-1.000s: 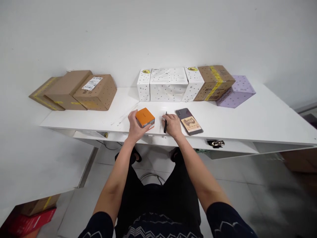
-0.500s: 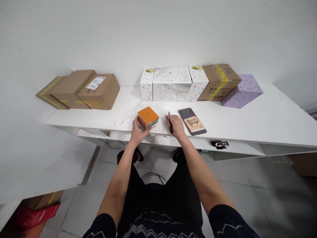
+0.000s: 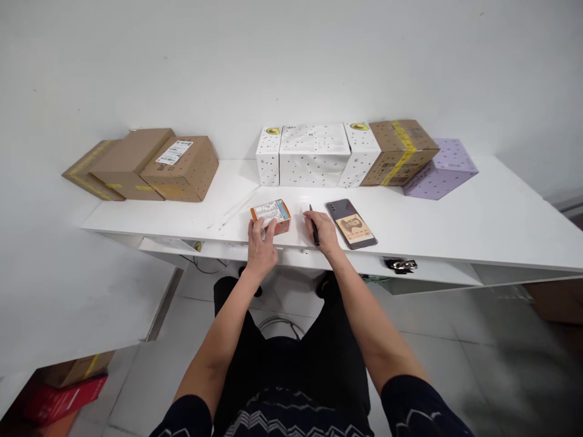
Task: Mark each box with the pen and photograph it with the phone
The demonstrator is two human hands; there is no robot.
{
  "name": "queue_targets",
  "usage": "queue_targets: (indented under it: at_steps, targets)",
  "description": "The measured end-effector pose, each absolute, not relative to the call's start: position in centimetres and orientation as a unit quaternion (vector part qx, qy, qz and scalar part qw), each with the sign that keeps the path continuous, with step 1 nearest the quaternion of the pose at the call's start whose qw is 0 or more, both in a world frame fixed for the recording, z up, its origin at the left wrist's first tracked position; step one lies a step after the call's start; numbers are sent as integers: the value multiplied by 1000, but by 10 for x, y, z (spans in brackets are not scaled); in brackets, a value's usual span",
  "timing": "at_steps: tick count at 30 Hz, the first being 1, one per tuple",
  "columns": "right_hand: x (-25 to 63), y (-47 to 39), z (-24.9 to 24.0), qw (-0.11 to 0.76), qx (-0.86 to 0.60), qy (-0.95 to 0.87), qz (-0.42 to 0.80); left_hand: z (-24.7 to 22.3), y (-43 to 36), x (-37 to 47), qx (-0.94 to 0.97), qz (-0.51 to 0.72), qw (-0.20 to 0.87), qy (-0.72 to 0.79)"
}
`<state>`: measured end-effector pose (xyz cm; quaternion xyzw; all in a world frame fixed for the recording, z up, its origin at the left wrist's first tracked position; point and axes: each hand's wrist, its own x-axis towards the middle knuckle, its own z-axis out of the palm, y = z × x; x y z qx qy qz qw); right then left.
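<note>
A small orange box [image 3: 283, 226] lies near the front edge of the white table, a face of fine print and a blue patch turned up. My left hand [image 3: 262, 247] has its fingers over the near side and top of this box. Its thumb is hard to make out. To the right, my right hand [image 3: 326, 232] is closed round a black pen [image 3: 315, 232], which points up and away from me as the hand rests on the tabletop. Just right of that hand lies a dark phone [image 3: 353, 223] with a picture of a face on it.
White speckled boxes [image 3: 314, 169], a taped brown carton [image 3: 401, 152] and a lilac box [image 3: 441, 170] line the wall behind. Several brown cartons [image 3: 180, 173] sit at the left of the white table [image 3: 473, 224]. A black-and-silver object [image 3: 401, 265] lies on the shelf under the tabletop.
The box has been turned over, so its printed face is up in place of the plain orange one. My left hand has shifted from its left side to its near side and top.
</note>
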<state>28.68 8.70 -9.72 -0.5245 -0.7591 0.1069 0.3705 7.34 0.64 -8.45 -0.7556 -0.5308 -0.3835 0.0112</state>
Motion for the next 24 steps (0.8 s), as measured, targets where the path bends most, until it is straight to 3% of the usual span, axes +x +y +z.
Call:
queue_targets:
  at_steps: [6,11,20,24]
  targets:
    - [287,84,-94,396,-527,-741,132,-82,-4,69,-722,-446,-75,-523]
    - [287,82,-92,422,-540,-706,179,-86,-11,54,-473,-590,-240,-609]
    - [272,76,-74,539,-541,-538,358,-62,5,33,-405,-524,-334,-671]
    - [242,70,-56,541,-512,-486,457,-55,19,38,-400,-511,-363,-669]
